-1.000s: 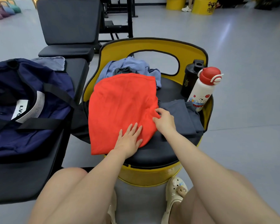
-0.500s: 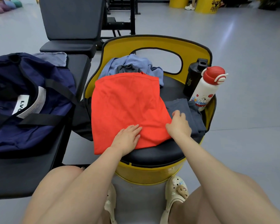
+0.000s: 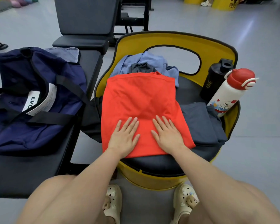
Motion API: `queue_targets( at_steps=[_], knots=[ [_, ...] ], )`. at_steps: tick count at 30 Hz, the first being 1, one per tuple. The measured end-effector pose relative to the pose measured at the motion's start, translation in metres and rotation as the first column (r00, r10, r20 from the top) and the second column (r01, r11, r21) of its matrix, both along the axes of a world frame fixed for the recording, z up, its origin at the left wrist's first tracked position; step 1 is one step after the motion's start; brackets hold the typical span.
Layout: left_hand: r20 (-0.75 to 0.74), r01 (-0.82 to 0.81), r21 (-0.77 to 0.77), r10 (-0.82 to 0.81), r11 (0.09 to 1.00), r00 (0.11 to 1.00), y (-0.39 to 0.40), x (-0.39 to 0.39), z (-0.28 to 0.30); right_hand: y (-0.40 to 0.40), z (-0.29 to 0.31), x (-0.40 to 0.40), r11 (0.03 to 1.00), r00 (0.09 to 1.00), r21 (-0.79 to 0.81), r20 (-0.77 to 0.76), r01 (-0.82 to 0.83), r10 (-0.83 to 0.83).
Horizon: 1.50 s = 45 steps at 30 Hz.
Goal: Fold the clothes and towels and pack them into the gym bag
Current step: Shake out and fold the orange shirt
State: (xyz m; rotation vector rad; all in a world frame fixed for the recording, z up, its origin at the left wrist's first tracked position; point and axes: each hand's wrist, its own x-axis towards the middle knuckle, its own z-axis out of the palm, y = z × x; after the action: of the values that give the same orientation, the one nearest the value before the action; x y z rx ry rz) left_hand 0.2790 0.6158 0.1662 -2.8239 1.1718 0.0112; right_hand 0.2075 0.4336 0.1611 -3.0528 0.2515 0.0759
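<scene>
Under both palms lies a folded orange-red cotton garment (image 3: 141, 110), smoothed into a rough rectangle with faint creases across its middle. Left hand (image 3: 124, 136) rests flat on its near-left part, fingers straight and slightly spread, gripping nothing. Right hand (image 3: 167, 135) rests flat on its near-right part in the same manner, fingers extended, holding nothing. The two hands are just beside each other, apart, thumbs pointing inward.

Beyond the fingertips, touching the far edge of the orange-red garment, sits a crumpled pale blue cloth (image 3: 152, 60) with a grey item (image 3: 141, 67) bunched on it. To the outer side of the right hand, partly under the garment's edge, lies a folded dark slate-grey garment (image 3: 200, 122). Further out on that side stand a black plastic shaker bottle (image 3: 214, 78) and a white flask with a red cap and cartoon print (image 3: 228, 94), leaning, touching each other.

To the outer side of the left hand, well apart, an open navy fabric gym bag with black straps (image 3: 31, 97) sits on a black padded bench (image 3: 23, 173); a white label shows inside it, and a pale blue-grey folded cloth (image 3: 66, 53) lies behind it.

The clothes rest on the black cushion of a yellow round tub chair (image 3: 168, 44). Flooring is smooth grey (image 3: 257, 143). A second black bench (image 3: 86, 18) stands beyond. Cream perforated clogs (image 3: 185, 202) are on the person's feet below.
</scene>
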Motion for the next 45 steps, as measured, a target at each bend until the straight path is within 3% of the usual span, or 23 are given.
queue_targets(
  at_steps=[7,11,16,23,27,31,39,42,45],
  knots=[
    [-0.031,-0.271,-0.122,0.269,0.955,0.963,0.039,0.019,-0.002,-0.019,0.005,-0.007,0.963,0.973,-0.146,-0.018,0.224,-0.229],
    [-0.019,-0.34,-0.184,0.342,0.922,0.939,0.032,0.021,0.007,-0.024,0.016,-0.003,0.93,0.934,-0.085,0.018,0.358,-0.358],
    [0.044,-0.218,-0.252,0.236,0.943,0.971,-0.009,0.034,0.023,-0.016,0.023,0.024,0.976,0.937,-0.033,0.288,0.216,-0.198],
    [0.085,-0.066,-0.247,0.089,0.967,0.992,-0.059,0.052,0.022,-0.004,0.026,0.068,1.0,0.932,0.026,0.362,-0.005,-0.005],
    [0.072,-0.173,-0.169,0.187,0.97,0.98,-0.059,0.069,0.019,-0.011,0.014,0.085,0.999,0.954,-0.02,0.299,-0.027,0.031],
    [0.077,-0.163,-0.214,0.183,0.963,0.98,-0.043,0.088,0.008,-0.034,0.004,0.087,0.997,0.967,-0.016,0.242,0.079,-0.073],
    [0.024,-0.43,-0.294,0.456,0.854,0.89,-0.003,0.117,0.011,-0.063,0.007,0.091,0.913,0.9,0.134,0.164,0.385,-0.403],
    [0.042,-0.431,-0.33,0.469,0.84,0.882,-0.008,0.12,0.018,-0.066,0.016,0.096,0.916,0.887,0.156,0.236,0.369,-0.397],
    [0.101,-0.326,-0.354,0.383,0.877,0.918,-0.023,0.119,0.024,-0.055,0.022,0.105,0.964,0.894,0.147,0.362,0.222,-0.262]
  ],
)
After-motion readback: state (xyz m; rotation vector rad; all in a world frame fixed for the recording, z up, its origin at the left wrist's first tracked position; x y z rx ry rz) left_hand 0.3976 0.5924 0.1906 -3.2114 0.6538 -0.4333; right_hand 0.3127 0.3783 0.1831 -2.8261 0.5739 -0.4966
